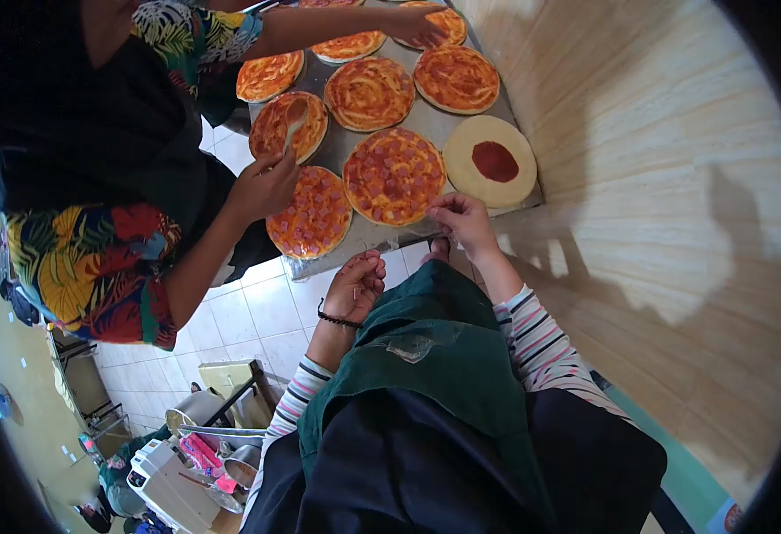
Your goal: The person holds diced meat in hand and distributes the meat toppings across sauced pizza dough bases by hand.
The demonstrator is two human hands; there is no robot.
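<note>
Several pizza bases lie on a metal table (pixel 333 258). My right hand (pixel 463 220) has its fingers pinched at the lower right edge of a pizza topped with diced pink pieces (pixel 394 176); anything between the fingertips is too small to make out. Below the table's near edge is my left hand (pixel 355 287), a dark bracelet at its wrist, its fingers curled together. Another diced-topped pizza (pixel 309 214) lies at the near left. A plain base (pixel 511 189) with a red sauce spot in its centre sits at the right.
On the left a co-worker holds a spoon (pixel 294 123) over a sauced base (pixel 270 125); the co-worker's other hand (pixel 419 27) reaches to a far base. A wall (pixel 640 160) runs along the right. Equipment (pixel 177 485) stands at the lower left.
</note>
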